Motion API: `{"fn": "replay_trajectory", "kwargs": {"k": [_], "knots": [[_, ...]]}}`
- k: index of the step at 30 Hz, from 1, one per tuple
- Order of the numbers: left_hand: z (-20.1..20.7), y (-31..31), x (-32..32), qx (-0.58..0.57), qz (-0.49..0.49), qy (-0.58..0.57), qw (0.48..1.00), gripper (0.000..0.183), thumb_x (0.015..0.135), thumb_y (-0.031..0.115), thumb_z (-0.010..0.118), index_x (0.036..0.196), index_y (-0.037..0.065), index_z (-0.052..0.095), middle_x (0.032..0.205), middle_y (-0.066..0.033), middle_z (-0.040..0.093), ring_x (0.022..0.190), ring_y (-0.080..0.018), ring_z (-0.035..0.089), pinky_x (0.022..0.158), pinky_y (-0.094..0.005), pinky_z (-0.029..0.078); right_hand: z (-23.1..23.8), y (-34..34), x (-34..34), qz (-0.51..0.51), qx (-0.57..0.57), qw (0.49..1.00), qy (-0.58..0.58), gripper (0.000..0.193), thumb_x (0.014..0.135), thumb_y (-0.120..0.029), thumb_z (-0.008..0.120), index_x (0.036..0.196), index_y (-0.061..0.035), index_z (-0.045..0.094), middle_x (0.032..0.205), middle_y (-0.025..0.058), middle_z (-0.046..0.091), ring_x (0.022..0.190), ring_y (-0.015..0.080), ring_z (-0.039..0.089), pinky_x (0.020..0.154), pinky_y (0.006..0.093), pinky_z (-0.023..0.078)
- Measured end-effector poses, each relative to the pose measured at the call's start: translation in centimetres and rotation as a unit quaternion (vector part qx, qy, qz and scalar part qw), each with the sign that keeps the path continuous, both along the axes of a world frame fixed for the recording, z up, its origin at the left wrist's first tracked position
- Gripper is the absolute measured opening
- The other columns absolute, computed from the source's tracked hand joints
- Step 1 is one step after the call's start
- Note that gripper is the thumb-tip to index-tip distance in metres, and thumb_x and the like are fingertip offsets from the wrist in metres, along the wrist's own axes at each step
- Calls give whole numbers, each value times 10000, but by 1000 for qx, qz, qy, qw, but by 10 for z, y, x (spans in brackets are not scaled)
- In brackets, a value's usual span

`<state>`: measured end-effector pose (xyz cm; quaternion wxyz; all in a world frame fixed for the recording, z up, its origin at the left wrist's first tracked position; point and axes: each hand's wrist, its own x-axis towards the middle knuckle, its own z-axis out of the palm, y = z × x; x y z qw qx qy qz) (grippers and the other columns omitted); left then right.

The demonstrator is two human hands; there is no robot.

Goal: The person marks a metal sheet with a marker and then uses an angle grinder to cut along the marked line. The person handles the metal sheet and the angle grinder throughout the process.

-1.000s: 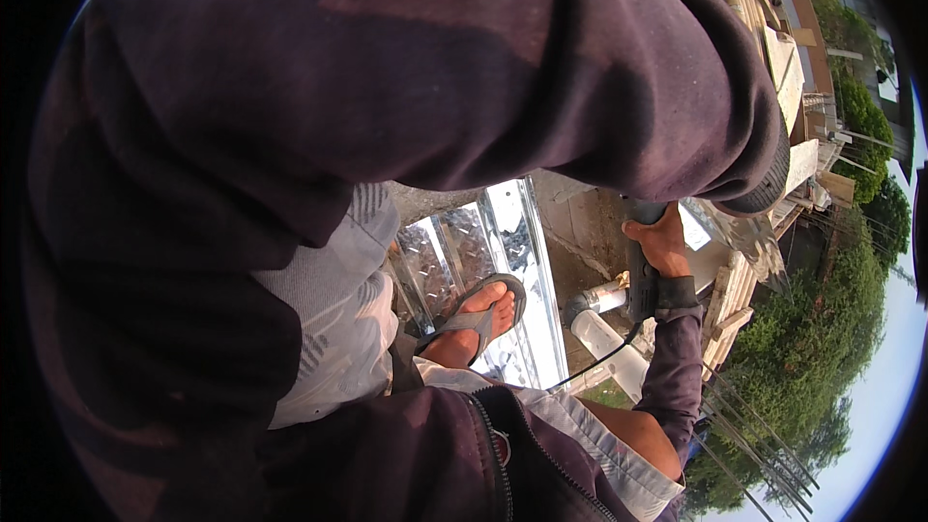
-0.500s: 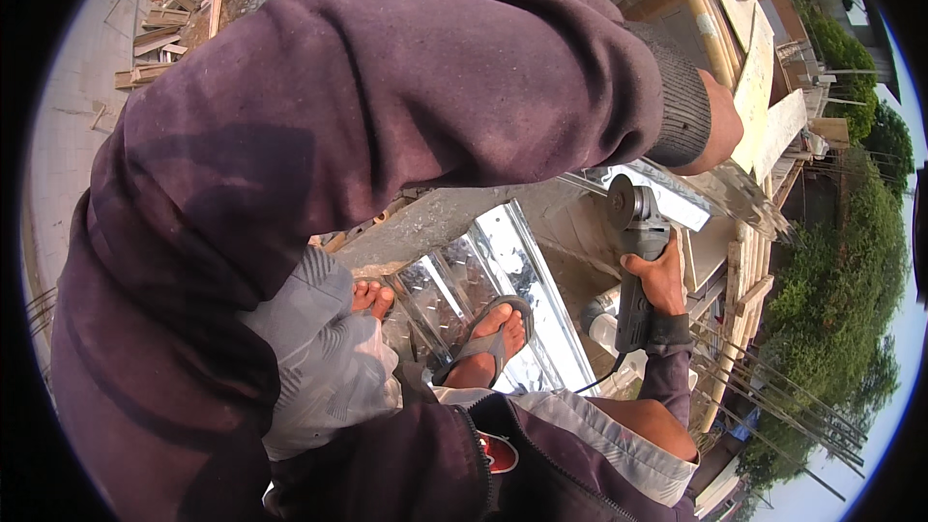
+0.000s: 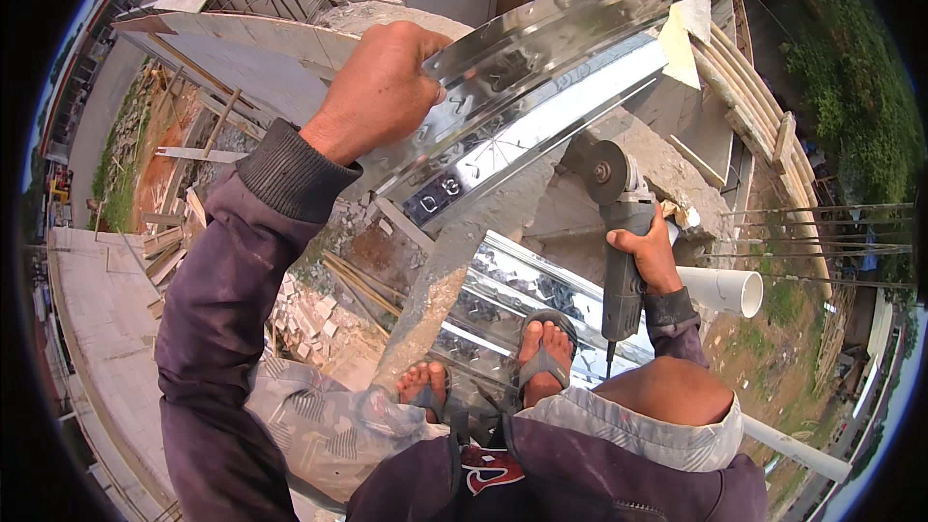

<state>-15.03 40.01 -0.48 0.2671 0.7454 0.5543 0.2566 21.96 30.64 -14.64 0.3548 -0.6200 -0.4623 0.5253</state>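
My left hand grips the near left edge of a long, shiny ribbed metal sheet, its fingers curled over the rim. The sheet slants up to the far right, raised above the concrete ledge. Below it runs a bright flat metal strip; I cannot tell whether both are one piece. In my right hand is a grey angle grinder, held by its body with the disc upward. The disc is apart from the metal. The grinder's cord goes down toward my knee.
My sandalled feet stand on ribbed metal sheeting beside a rough concrete beam. A white pipe sticks out at right, near thin steel rods. Bamboo poles line the far right. Broken bricks lie lower down at left.
My left arm has swung back from the far right to the left, and the hand now grips the sheet. The view has shifted. The grinder stays in my right hand.
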Motion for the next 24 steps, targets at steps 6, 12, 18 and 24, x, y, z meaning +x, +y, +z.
{"fn": "replay_trajectory", "kwargs": {"k": [6, 12, 18, 24], "knots": [[2, 5, 20, 4, 29, -5, 1000, 321, 778, -20, 716, 1097, -4, 747, 839, -285, 695, 803, -391, 723, 765, -420, 558, -28, 8, -10, 26, 7, 999, -25, 796, 685, -148, 835, 1351, 18, 433, 1098, 119, 609, 952, 201, 625, 817, 335, 539], [13, 8, 36, -17, 32, 53, 998, 330, 792, -27, 677, 1121, -33, 707, 865, -241, 713, 819, -329, 698, 771, -395, 542, -45, 8, -34, 27, -29, 999, 15, 723, 696, -141, 812, 1323, -7, 477, 1081, 90, 596, 952, 185, 593, 838, 322, 513], [-11, -10, 30, -60, 11, 72, 996, 342, 824, -20, 668, 1163, -66, 654, 915, -148, 733, 833, -164, 662, 795, -333, 523, -51, -1, -39, 28, -26, 999, 3, 707, 697, -127, 811, 1310, -5, 481, 1068, 88, 601, 927, 182, 604, 816, 322, 523], [4, -13, 34, -58, -18, -10, 998, 349, 835, -20, 652, 1183, -50, 651, 918, -148, 737, 823, -175, 676, 785, -329, 527, -46, -6, -16, 28, -59, 998, -15, 818, 687, -148, 835, 1374, 8, 419, 1109, 120, 609, 963, 208, 622, 827, 338, 532]]}}
